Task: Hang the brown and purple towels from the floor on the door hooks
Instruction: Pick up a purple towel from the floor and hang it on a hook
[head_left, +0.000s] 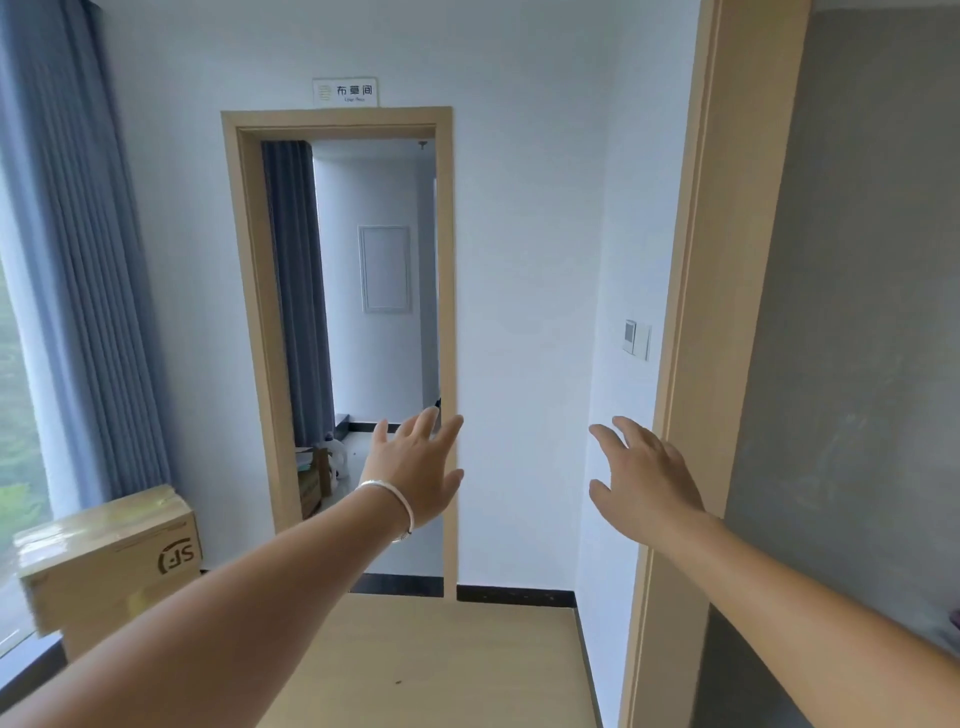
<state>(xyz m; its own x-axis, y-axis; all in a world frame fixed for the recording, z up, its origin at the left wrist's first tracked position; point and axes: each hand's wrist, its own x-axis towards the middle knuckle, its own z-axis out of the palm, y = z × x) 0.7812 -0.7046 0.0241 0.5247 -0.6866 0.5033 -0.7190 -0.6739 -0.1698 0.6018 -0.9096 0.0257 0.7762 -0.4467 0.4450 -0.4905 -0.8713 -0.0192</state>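
Both arms extended toward a wood-framed doorway (340, 332): my left hand (415, 470), silver bracelet (390, 506) at the wrist, and right hand (641, 478) show an empty grip, fingers spread. No towels visible; cardboard box (109, 561) at left.

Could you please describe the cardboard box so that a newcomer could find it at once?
Start at the blue curtain along the left window. Below its hem, at the lower left, sits the cardboard box. It is tan, with a round SF logo printed on its side.
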